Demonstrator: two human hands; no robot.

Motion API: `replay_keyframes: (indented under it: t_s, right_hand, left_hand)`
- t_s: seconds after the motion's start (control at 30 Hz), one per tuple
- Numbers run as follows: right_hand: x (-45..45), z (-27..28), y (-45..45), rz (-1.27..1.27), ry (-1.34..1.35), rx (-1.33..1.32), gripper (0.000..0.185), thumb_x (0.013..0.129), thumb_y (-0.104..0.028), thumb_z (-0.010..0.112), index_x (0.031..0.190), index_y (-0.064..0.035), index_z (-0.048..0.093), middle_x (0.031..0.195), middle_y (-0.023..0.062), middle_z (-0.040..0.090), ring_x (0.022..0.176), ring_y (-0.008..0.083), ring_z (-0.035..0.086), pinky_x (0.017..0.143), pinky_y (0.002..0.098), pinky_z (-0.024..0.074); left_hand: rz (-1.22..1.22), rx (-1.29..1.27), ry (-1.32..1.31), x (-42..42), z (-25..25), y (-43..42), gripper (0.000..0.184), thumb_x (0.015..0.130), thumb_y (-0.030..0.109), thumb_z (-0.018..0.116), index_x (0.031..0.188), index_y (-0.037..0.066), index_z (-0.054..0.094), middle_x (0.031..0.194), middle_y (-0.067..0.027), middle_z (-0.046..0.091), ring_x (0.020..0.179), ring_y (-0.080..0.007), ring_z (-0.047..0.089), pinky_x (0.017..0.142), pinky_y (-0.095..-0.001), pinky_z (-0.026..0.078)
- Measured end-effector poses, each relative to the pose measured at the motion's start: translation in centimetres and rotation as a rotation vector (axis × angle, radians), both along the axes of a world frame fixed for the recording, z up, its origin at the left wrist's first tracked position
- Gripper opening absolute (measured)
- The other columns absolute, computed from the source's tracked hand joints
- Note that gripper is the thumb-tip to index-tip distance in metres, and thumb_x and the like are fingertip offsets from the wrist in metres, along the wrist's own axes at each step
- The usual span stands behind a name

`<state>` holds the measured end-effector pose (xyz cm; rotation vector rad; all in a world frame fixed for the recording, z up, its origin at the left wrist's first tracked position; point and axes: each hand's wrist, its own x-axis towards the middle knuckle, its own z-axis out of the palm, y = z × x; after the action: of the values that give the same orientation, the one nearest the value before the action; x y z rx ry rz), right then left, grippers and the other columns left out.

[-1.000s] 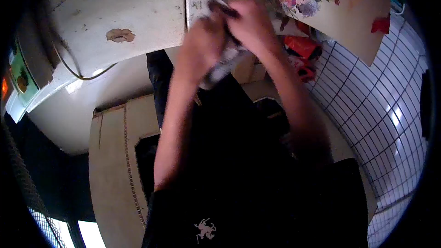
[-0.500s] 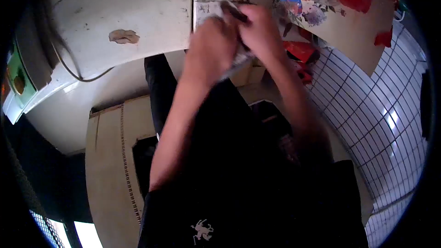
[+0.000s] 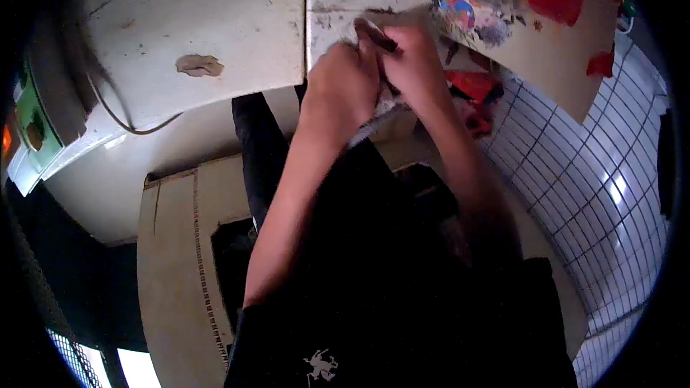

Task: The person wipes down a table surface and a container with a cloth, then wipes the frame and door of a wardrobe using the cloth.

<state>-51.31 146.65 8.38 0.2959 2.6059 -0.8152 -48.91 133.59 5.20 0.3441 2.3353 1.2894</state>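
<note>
My left hand (image 3: pixel 340 90) and my right hand (image 3: pixel 415 61) are side by side above the front edge of the worn white table. Both are closed on a crumpled whitish and dark cloth-like item (image 3: pixel 386 104), which shows below and between them. A dark brown piece (image 3: pixel 375 34) of it sticks up between the thumbs, next to my right fingers. Exactly what the item is cannot be made out, as the fingers cover most of it.
The white table (image 3: pixel 158 21) has a brown peeled patch. A cardboard sheet (image 3: pixel 557 72) with red pieces lies at the right, beside a red item (image 3: pixel 474 86). A cable (image 3: pixel 118 118) hangs at the left. A cardboard box (image 3: pixel 169 244) stands below; tiled floor (image 3: pixel 596 172) is at the right.
Both hands have shifted slightly right and down in view, still closed on the item. Less of its whitish part shows below the hands than a second ago.
</note>
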Motion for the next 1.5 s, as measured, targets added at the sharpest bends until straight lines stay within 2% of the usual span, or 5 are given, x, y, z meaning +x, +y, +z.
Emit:
replay_keyframes:
  t_s: [0.83, 0.9, 1.33, 1.43, 1.5]
  right_hand:
    - [-0.6, -0.2, -0.5, 0.296, 0.106, 0.078, 0.017, 0.074, -0.017, 0.067, 0.08, -0.0016, 0.065, 0.076, 0.0216, 0.063, 0.078, 0.0415, 0.062, 0.065, 0.0469, 0.0487]
    - [-1.0, 1.4, 1.1, 0.08, -0.058, 0.077, 0.016, 0.074, -0.016, 0.066, 0.082, -0.0019, 0.066, 0.074, 0.0204, 0.063, 0.075, 0.0404, 0.063, 0.065, 0.0457, 0.0491]
    - [0.0, -0.8, -1.2, 0.134, 0.045, -0.049, 0.018, 0.08, -0.017, 0.066, 0.09, -0.0022, 0.069, 0.076, 0.0221, 0.064, 0.074, 0.0386, 0.064, 0.066, 0.044, 0.05]
    - [1.8, -0.8, -5.3, 0.141, 0.127, -0.008, 0.018, 0.078, -0.021, 0.064, 0.074, -0.0027, 0.065, 0.072, 0.0197, 0.063, 0.072, 0.0398, 0.063, 0.069, 0.0509, 0.0485]
    - [3.5, -0.3, -6.1, 0.032, 0.094, -0.104, 0.018, 0.079, -0.021, 0.064, 0.074, -0.0033, 0.063, 0.072, 0.0197, 0.063, 0.071, 0.0402, 0.062, 0.067, 0.0513, 0.048]
  left_hand:
    - [0.226, 0.234, -0.397, 0.7, 0.5, 0.0, 0.023, 0.088, 0.01, 0.044, 0.1, -0.007, 0.05, 0.077, -0.0294, 0.055, 0.075, -0.0474, 0.056, 0.065, -0.0533, 0.044]
    - [0.041, 0.218, 0.066, 1.1, -1.3, 2.4, 0.025, 0.088, 0.012, 0.045, 0.103, -0.008, 0.05, 0.078, -0.0296, 0.056, 0.078, -0.0472, 0.057, 0.067, -0.0539, 0.045]
    - [-0.076, 0.195, 0.34, 1.3, -2.6, -1.6, 0.018, 0.084, 0.011, 0.047, 0.094, -0.002, 0.055, 0.079, -0.025, 0.058, 0.072, -0.0451, 0.053, 0.067, -0.0527, 0.044]
    - [0.134, 0.095, -0.603, 0.9, 0.7, -6.0, 0.026, 0.097, 0.017, 0.042, 0.117, 0.004, 0.052, 0.08, -0.0256, 0.056, 0.069, -0.0423, 0.054, 0.061, -0.0494, 0.041]
    - [0.039, -0.165, -0.417, 2.3, 1.8, -7.2, 0.027, 0.098, 0.016, 0.04, 0.119, 0.005, 0.054, 0.082, -0.0255, 0.056, 0.071, -0.0407, 0.056, 0.061, -0.0477, 0.042]
